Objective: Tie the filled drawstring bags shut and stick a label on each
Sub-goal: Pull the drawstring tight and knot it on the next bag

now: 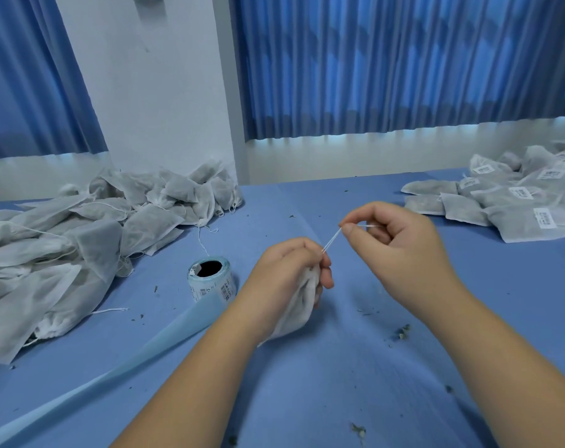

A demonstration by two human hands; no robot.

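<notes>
The tying step looks to be in hand. At centre, the left hand (290, 270) grips the gathered neck of a white drawstring bag (302, 305). At its 1 o'clock, the right hand (397, 240) pinches the taut drawstring (332, 240) between thumb and forefinger. Next probably calls for knotting, then a label from the label roll (211, 279) at 9 o'clock.

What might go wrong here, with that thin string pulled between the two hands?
The thin white drawstring is taut between the right hand and left hand; a hard tug might snap it or tear the white fabric bag. The pale blue backing strip trailing from the white label roll lies beside the left forearm, which might drag it.
</notes>
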